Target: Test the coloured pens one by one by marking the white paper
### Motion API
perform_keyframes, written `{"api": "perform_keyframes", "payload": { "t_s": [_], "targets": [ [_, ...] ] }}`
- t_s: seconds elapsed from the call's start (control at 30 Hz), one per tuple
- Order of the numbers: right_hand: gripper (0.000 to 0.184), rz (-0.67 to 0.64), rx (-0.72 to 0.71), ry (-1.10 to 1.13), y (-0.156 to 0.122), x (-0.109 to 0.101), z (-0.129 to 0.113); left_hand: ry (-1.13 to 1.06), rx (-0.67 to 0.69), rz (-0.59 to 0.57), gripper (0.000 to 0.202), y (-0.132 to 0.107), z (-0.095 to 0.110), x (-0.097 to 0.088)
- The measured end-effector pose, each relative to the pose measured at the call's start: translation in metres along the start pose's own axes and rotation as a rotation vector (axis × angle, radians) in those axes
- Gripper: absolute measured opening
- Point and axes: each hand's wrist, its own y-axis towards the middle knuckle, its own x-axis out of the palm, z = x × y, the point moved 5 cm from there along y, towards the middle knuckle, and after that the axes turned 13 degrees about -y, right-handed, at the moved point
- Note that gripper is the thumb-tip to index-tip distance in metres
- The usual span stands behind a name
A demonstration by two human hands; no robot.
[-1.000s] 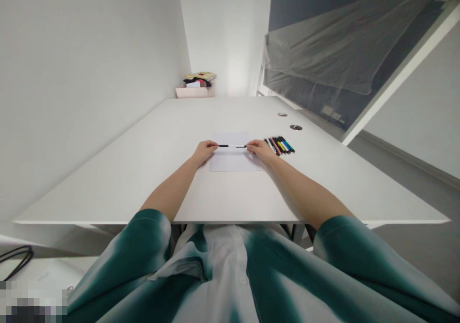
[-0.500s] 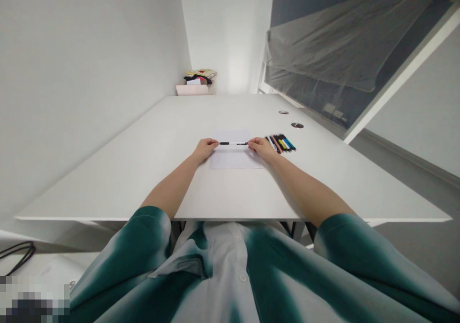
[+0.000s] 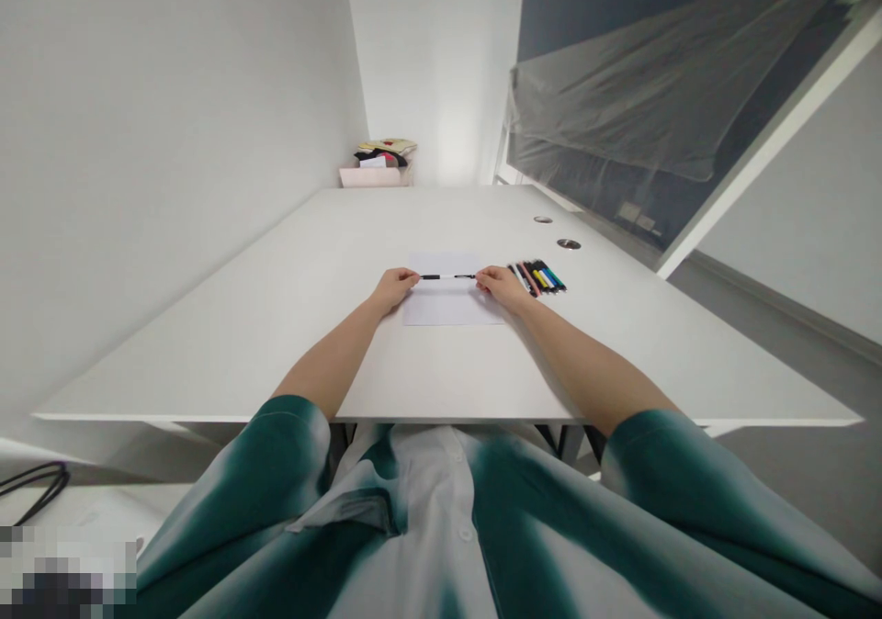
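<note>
Hardly anything moved — left hand (image 3: 392, 288) and right hand (image 3: 497, 287) still pinch the pen (image 3: 447, 276) at its ends. So held, it spans the paper (image 3: 447, 302).

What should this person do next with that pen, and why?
Probably lower the pen onto the sheet of paper, I'd guess, because the left hand and right hand pinch its two ends, holding it level right over the sheet.

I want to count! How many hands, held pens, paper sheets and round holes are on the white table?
Hands: 2 (left hand, right hand)
Held pen: 1 (pen)
Paper sheet: 1 (paper sheet)
Round holes: 2 (round holes)
Total: 6
</note>
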Motion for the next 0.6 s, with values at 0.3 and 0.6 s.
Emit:
{"api": "perform_keyframes", "payload": {
  "t_s": [0.3, 0.6],
  "targets": [
    [0.020, -0.001, -0.011, -0.019, -0.0020, -0.0007, -0.0012, -0.004, -0.008, -0.014, 0.025, 0.0003, -0.0024, 0.0010],
    [0.025, 0.013, -0.023, -0.064, -0.0010, -0.0011, 0.0000, -0.010, -0.016, -0.037, 0.029, -0.0019, 0.0006, 0.0040]
  ]
}}
